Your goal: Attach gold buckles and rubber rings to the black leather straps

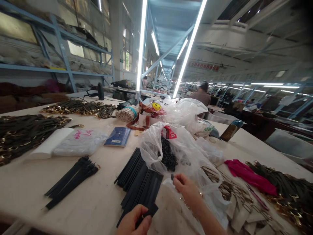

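At the near edge of the table (97,195), left hand (134,222): thumb and fingers pinching the end of a black strip (152,211). Right hand (184,185), just beyond and to the right: thumb and index fingertip pinched on a small dark piece (172,176), too small to identify; possibly one of the rings described below. Piece and strip are apart, so the unit in hand looks unfinished.

Next out: stack of flat black strips (144,186), directly past the left hand, roughly parallel, no fittings visible on them. Judged as not yet worked; count not readable. To its left, well apart: smaller group of black straps (73,179), far ends thickened and gathered. Judged as done pieces; fewer than those left in the stack, so probably an early stage.

Behind the stack: clear plastic bag (151,147), mouth facing the hands, with many black rings (167,155) inside. Supply looks ample.

Right side: pale straps (241,202) with metal fittings, near a magenta cloth (249,176).

Farther: blue booklet (117,136), then banded bundle of pale strips (126,113). Beyond the table: a seated person (202,94), back turned.
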Demonstrator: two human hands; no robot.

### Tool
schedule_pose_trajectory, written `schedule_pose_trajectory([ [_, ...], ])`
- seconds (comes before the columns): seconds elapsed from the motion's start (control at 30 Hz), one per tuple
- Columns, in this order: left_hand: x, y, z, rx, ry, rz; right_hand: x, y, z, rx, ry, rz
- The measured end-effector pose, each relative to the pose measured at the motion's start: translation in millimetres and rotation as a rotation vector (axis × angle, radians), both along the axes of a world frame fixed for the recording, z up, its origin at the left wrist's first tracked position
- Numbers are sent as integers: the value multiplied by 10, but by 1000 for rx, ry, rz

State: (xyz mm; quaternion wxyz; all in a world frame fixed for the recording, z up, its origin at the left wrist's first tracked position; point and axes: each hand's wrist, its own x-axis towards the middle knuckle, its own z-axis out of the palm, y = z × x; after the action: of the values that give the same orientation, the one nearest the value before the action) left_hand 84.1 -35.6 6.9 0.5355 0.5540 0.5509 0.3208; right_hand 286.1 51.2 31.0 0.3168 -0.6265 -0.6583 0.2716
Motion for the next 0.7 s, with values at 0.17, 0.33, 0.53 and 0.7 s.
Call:
schedule_pose_trajectory([
  [0.17, 3, -8, 66, 4, -53, 90, -427, -590, -59, -471, 976, 203],
  [0.33, -46, -126, 228, 190, 218, 51, -603, -679, -212, -366, 941, 131],
  [0.53, -49, -151, 130, 55, 58, 78, -504, -750, -225, -396, 942, 151],
  [0.7, -41, -175, 91, 37, 152, -64, -468, -816, -375, -449, 846, 251],
])
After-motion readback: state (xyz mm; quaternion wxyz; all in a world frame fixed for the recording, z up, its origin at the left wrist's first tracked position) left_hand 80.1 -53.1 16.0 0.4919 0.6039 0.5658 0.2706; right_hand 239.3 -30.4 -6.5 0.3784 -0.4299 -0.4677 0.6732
